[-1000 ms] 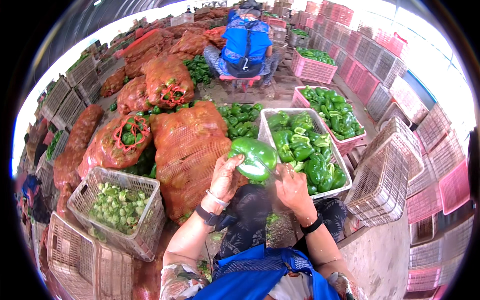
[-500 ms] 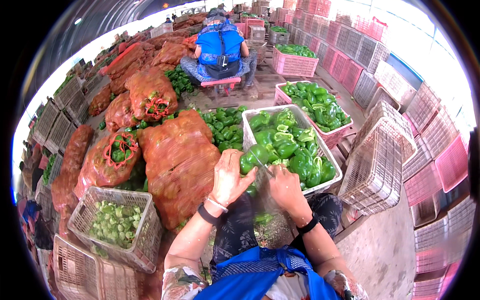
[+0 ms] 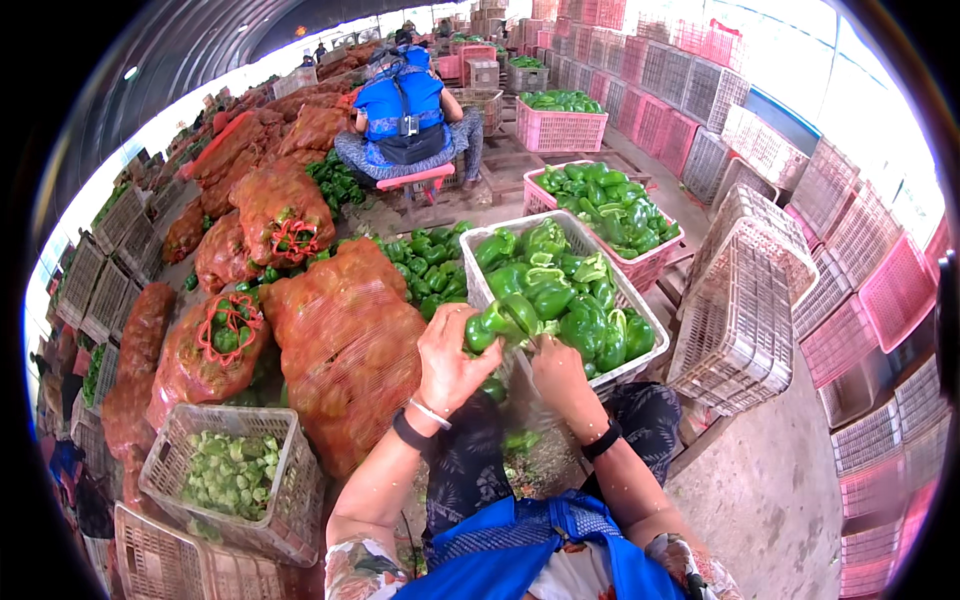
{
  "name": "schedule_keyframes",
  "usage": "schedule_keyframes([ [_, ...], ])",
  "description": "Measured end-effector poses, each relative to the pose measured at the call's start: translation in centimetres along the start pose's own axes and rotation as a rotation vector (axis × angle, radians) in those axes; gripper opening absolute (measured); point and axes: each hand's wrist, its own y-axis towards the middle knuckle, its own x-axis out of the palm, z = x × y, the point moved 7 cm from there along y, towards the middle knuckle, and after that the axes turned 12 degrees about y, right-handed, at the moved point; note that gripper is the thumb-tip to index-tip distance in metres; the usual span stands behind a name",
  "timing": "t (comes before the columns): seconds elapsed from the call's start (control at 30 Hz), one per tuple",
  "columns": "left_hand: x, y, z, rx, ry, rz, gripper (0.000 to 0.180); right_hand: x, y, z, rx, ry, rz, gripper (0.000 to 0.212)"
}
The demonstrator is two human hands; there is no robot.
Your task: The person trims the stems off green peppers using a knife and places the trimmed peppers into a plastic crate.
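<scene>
Pepper sits by the crate's near edge, pinched in our left hand; our right hand is clenched, on what we cannot tell; we should grip firmly, keeping both apart.

The grey floor is stretching beneath the left grip and the right grip. Below and between them, green scraps are littering it. Left of the left grip, a big orange sack is lying on it, with smaller sacks lying farther left. Beyond the left grip, loose peppers are lying heaped. Just beyond the right grip, a white crate is standing, its base hidden.
</scene>
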Motion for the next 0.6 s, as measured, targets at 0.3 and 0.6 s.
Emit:
schedule_keyframes([
  [0.3, 4.5, 4.5, -4.0, -0.250, -0.238, -0.067, 0.035, -0.2, -3.9, 7.8, 0.377, 0.067, -0.068, 0.012],
  [0.6, 12.5, 3.8, -7.0, -0.498, -0.765, -0.361, 0.037, -4.1, -0.6, 10.3, 0.625, 0.566, 0.273, 0.025],
])
